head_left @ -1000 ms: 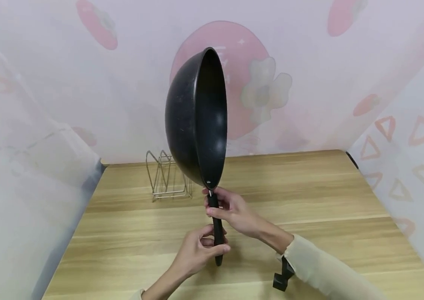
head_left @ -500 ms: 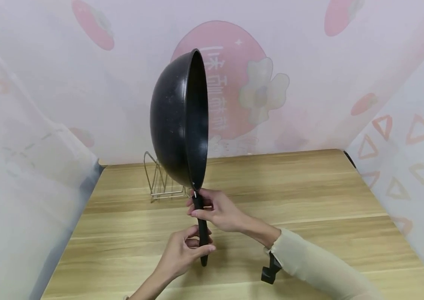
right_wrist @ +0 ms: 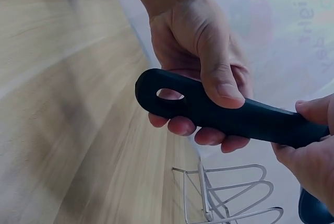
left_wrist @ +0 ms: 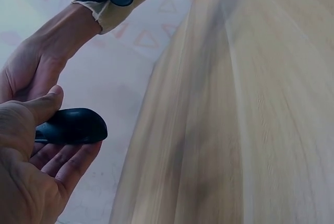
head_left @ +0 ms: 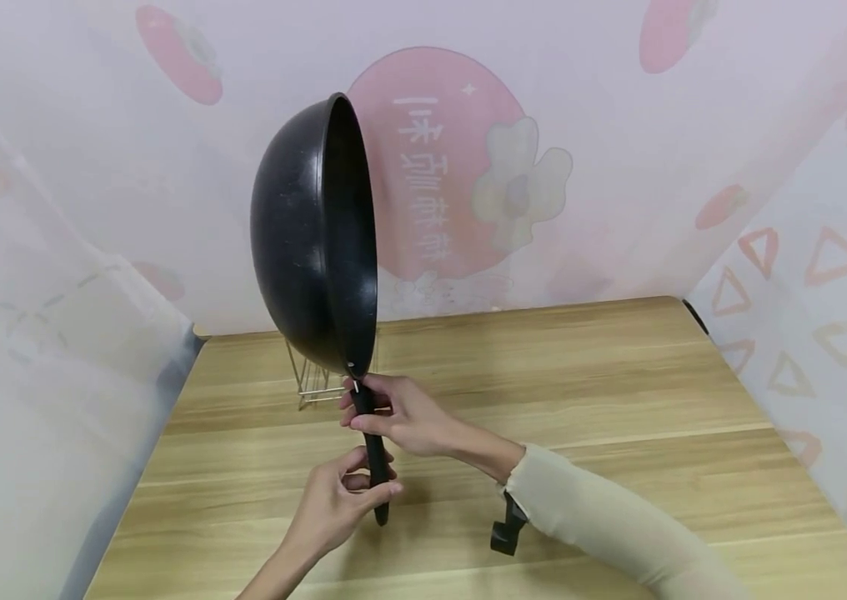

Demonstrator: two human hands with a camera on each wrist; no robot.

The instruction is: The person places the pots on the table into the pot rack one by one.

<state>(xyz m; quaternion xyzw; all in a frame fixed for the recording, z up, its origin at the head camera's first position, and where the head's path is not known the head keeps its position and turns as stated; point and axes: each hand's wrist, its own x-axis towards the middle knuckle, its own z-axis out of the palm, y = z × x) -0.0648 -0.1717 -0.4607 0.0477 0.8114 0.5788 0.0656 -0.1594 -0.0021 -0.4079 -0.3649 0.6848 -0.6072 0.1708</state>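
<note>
A black wok (head_left: 292, 242) is held up on edge above the table, its hollow side facing right and its handle (right_wrist: 255, 117) pointing down. My right hand (head_left: 404, 417) grips the handle's upper part, close to the pan. Lower down, my left hand (head_left: 333, 500) pinches the handle between thumb and fingers, near the end with the hanging hole. In the left wrist view the handle's rounded end shows between the left thumb and fingers. Behind the wok stands a wire rack (head_left: 314, 387), its upper part mostly hidden by the pan.
The wood-grain table (head_left: 581, 400) has a patterned cloth wall (head_left: 603, 167) behind it and more cloth at both sides. A small black camera (head_left: 506, 529) hangs at the right wrist. In the right wrist view the rack's wire loops (right_wrist: 235, 187) stand below the handle.
Both hands have carried the wok leftward, and it leans slightly more to the left. It now covers most of the wire rack. Both grips look the same.
</note>
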